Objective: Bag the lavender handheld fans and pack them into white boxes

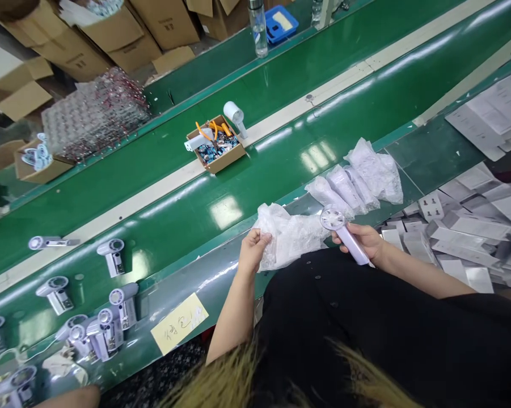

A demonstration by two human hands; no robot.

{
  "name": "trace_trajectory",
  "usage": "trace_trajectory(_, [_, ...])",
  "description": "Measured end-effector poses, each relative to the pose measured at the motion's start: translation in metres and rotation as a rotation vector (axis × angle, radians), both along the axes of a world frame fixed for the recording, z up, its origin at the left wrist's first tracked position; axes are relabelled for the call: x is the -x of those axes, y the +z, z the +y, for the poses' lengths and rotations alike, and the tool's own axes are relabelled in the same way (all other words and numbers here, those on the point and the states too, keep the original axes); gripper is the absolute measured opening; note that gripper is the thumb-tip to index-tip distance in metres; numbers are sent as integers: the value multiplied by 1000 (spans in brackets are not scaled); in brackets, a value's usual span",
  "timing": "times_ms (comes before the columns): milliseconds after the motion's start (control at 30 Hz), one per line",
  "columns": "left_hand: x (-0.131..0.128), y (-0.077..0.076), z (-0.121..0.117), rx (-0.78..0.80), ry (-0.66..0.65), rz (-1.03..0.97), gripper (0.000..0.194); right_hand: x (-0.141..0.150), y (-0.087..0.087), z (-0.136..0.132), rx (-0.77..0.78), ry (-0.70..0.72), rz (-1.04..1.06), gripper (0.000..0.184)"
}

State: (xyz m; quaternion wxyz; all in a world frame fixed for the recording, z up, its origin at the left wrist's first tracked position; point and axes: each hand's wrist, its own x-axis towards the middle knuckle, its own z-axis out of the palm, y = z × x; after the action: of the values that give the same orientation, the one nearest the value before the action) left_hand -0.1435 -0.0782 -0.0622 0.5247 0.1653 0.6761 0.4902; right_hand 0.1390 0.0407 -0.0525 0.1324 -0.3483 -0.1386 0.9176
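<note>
My right hand (pixel 364 241) is closed around the handle of a pale purple handheld fan (pixel 352 242), its round head tilted up to the left. With pinched fingers, my left hand (pixel 253 249) grips the left edge of a clear plastic bag (pixel 295 235) lying on the near ledge. The fan's head is beside the right end of this bag and seems to overlap it; whether they touch I cannot tell. Just beyond the fan, several bagged fans (pixel 344 188) lie in a row, next to a crumpled pile of bags (pixel 376 170).
Unwrapped purple fans (pixel 106 331) stand and lie at left on the green conveyor (pixel 187 218). A small carton (pixel 225 161) holds pliers and small parts. A yellow handwritten card (pixel 179 323) lies on the ledge. White boxes (pixel 472 232) are heaped at right; part of another person's arm (pixel 70 396) shows bottom left.
</note>
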Motion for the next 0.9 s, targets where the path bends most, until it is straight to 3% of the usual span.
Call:
trace_trajectory(100, [-6, 17, 11, -103, 103, -297, 40, 4, 10, -5, -45, 29, 169, 38])
trace_trajectory(233, [-27, 29, 28, -79, 252, -419, 40, 20, 22, -8, -109, 97, 230, 50])
trace_trajectory(300, [-39, 33, 37, -54, 201, -494, 38, 32, 23, -7, -83, 116, 236, 51])
trace_trajectory(400, [-50, 37, 43, -80, -12, -610, 36, 51, 17, -3, 10, 122, 250, 45])
trace_trajectory(500, [-49, 37, 35, -129, -109, -643, 34, 61, 11, 6, 92, 20, 203, 34])
trace_trajectory(600, [-36, 31, 16, -214, -80, -511, 30, 56, 11, 18, 76, -132, 132, 28])
trace_trajectory(700, [-23, 26, -3, -312, -21, -168, 27, 40, 17, 26, 111, -206, 121, 26])
trace_trajectory(800, [-20, 26, -12, -338, -46, 273, 13, 29, 26, 24, 207, -177, 177, 31])
trace_trajectory(900, [-29, 29, -13, -387, -219, 513, 7, 30, 34, 15, 248, -60, 210, 37])
